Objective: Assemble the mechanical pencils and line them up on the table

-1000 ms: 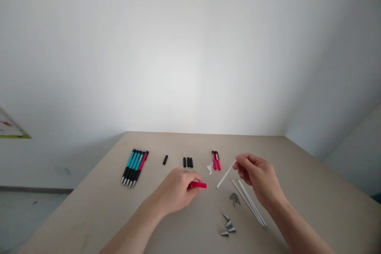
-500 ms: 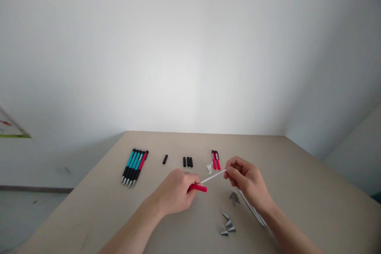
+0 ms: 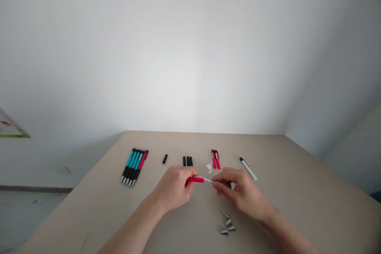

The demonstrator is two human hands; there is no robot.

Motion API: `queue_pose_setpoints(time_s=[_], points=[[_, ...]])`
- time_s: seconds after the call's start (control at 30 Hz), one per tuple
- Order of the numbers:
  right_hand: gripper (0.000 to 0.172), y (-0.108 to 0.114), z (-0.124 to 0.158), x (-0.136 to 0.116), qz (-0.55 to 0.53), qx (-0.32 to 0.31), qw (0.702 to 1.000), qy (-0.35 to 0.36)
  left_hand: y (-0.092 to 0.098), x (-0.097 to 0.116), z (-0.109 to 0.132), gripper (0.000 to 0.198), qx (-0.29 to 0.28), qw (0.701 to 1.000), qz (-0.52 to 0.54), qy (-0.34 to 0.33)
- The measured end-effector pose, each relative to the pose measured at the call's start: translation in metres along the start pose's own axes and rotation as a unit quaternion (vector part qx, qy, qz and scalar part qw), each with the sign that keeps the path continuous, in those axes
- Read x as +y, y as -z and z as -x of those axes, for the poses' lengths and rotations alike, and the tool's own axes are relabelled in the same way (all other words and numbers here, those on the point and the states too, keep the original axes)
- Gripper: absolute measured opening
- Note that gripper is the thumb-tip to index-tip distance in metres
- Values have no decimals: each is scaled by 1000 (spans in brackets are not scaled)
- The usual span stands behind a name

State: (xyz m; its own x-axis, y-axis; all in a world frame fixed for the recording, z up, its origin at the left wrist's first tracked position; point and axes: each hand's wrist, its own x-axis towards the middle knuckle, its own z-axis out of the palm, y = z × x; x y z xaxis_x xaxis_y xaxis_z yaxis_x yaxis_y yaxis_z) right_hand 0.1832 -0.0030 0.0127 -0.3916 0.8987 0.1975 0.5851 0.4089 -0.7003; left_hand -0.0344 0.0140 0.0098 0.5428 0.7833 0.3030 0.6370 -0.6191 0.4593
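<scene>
My left hand [image 3: 177,188] is closed around a red pen barrel [image 3: 196,179], its end pointing right. A thin white pen refill [image 3: 208,180] lines up with that end; whether its tip is inside the barrel I cannot tell. My right hand [image 3: 235,188] pinches the refill's other end between thumb and fingers. Just in front of the right hand lie several silver cone-shaped pen tips [image 3: 228,222]. Beyond the hands are two red pen barrels with black tops [image 3: 218,159] and some small white pieces [image 3: 209,167].
Several teal pens [image 3: 131,166] and a red pen [image 3: 141,166] lie side by side at the left. Three black grips [image 3: 187,161] form a row at the back, with another black grip [image 3: 164,158] apart. A white barrel with a black top [image 3: 248,168] rests at the right.
My right hand has moved left and down, bringing the refill to the red barrel's end. The white barrel behind it now shows, while the small grey springs and the loose refills are covered.
</scene>
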Motion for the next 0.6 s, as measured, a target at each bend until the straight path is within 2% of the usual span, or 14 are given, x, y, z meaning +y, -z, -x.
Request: queue_pose_setpoints(time_s=[0.07, 0.2, 0.33, 0.47, 0.6], points=[[20, 0, -1, 2, 4, 5, 1000, 4, 0, 0, 0, 20, 13, 1000, 13, 12], [23, 3, -3, 8, -13, 133, 991, -14, 2, 3, -1, 35, 33, 997, 37, 55], [32, 7, -6, 6, -151, 211, 963, -79, 2, 5, -1, 22, 2, 998, 61, 27], [32, 3, -5, 2, -276, 214, 934, -78, 0, 6, -1, 20, -6, 999, 45, -2], [27, -2, -4, 3, -320, 191, 926, -59, 1, 6, -1, 19, -10, 999, 45, -8]])
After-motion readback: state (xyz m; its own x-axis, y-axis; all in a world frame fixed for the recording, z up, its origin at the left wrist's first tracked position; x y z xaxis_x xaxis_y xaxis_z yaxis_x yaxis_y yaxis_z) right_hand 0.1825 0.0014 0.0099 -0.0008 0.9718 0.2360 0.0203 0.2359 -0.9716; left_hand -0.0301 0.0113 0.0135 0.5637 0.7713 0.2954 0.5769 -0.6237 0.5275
